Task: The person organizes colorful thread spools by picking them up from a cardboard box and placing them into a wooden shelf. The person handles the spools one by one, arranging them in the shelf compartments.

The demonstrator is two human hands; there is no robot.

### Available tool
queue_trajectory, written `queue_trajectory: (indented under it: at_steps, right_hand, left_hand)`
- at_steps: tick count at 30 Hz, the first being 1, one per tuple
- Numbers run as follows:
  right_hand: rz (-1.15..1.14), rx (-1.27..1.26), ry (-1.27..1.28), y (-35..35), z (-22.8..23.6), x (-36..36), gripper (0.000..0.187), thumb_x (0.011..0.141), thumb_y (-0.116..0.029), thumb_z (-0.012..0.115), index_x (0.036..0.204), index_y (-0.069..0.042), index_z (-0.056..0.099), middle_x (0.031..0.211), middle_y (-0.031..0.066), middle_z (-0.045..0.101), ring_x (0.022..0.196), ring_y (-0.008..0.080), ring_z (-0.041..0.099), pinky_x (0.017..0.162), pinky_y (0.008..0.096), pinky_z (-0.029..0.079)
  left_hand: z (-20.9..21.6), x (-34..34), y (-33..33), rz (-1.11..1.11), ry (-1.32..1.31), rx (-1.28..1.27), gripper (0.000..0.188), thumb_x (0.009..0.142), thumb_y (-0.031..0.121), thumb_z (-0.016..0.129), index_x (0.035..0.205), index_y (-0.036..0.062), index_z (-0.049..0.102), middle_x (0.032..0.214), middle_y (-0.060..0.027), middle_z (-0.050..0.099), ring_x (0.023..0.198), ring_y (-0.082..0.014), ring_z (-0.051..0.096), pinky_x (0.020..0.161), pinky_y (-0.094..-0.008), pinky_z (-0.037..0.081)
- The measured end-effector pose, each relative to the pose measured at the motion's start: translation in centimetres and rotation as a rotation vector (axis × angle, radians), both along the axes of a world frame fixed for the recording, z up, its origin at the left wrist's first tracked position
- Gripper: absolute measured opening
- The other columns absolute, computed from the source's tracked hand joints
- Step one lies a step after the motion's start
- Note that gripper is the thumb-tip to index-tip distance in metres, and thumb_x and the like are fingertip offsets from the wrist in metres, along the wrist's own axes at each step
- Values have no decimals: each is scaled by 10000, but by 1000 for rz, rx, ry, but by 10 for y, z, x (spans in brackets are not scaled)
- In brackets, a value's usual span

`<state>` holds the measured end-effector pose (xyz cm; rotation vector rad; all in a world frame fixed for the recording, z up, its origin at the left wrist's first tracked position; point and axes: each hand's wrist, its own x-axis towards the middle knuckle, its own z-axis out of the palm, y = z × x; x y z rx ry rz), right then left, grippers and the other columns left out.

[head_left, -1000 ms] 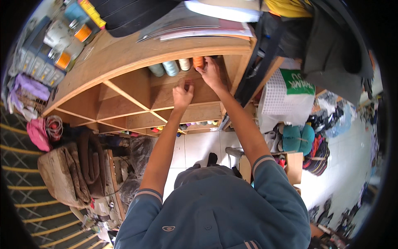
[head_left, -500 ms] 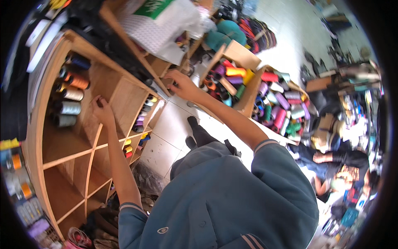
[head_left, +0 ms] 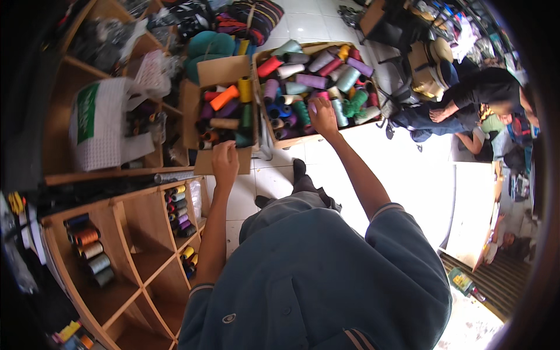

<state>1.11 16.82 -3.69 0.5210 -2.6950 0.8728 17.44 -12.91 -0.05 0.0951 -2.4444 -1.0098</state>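
A large cardboard box [head_left: 261, 105] full of thread spools in many colours stands ahead of me. My right hand [head_left: 323, 118] hangs over its near side with fingers apart, close to a pink spool [head_left: 321, 95] and a green spool [head_left: 301, 112]; no spool is in it. At its left is a smaller cardboard box [head_left: 190, 116] holding an orange spool [head_left: 225, 97], a yellow spool [head_left: 244, 90] and several others. My left hand [head_left: 225, 162] hovers by that box's near flap, fingers loosely bent and seemingly holding nothing.
A wooden cubby shelf [head_left: 129, 248] at lower left holds a row of spools [head_left: 90, 251] and another spool stack [head_left: 179, 210]. Beyond it, a white bag [head_left: 99, 125] rests on more shelving. Another person [head_left: 487, 96] sits at the right.
My body and view have turned right, away from the cubby shelf. My left hand has left the shelf for the small box, and my right hand has moved over the large box.
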Motion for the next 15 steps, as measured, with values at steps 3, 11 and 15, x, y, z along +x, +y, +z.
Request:
queue_trajectory:
  at_steps: [3,11,15]
  right_hand:
    - [-189,138,48,42,6,-20,324,780,-140,624,1094,-80,573,1019,144,597,1013,352,532,845,486,433]
    - [-85,323,-137,89,-1,-53,371,768,-305,688,1091,-152,589,1012,92,618,1039,301,551,831,511,382]
    - [34,329,-230,102,2,-61,366,772,-363,707,1070,-177,605,1012,97,620,1000,298,588,836,491,389]
  left_hand:
    - [-5,-52,57,-167,-25,43,107,855,54,596,956,30,626,887,-137,637,840,-315,586,756,-400,471]
    - [-29,-160,165,-491,-254,15,241,812,73,628,1050,45,595,1007,-145,609,919,-323,579,790,-409,478]
    - [-52,-192,197,-574,-304,16,549,802,127,667,1298,16,461,1254,-211,517,1150,-375,503,1000,-424,394]
